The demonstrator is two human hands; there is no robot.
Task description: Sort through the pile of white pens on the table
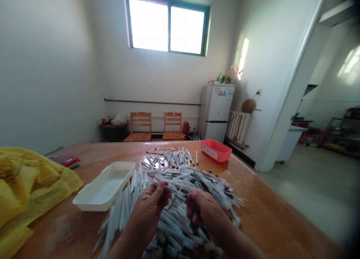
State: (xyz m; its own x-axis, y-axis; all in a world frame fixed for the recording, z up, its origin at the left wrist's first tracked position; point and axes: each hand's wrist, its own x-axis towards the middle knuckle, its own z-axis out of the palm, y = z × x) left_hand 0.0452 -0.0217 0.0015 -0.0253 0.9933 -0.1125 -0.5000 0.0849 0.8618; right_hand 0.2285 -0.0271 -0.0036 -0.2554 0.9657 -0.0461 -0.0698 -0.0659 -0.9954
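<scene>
Through the head camera I see two bare hands over a counter of orange-brown varnished wood point(270, 214). The left hand point(147, 210) and the right hand point(201, 208) both sit in one heap of slim white plastic pen barrels with dark tips point(180, 176) (far too many for me to count). The barrels lie criss-crossed with no single long axis, though many just below the left fingers point(161, 191) run roughly toward me, and the heap spreads ahead of both hands. The left fingers curl closed around a few barrels. The right fingers point(191, 202) curl down among the heap, and I cannot tell whether they grip anything. One shallow white plastic tray point(104, 185) sits just beyond the left fingers to their left, nearer that hand. One red plastic tray point(216, 151) lies ahead of the right fingers, past the heap. One crumpled yellow plastic bag point(22, 184) lies well left of the left hand.
</scene>
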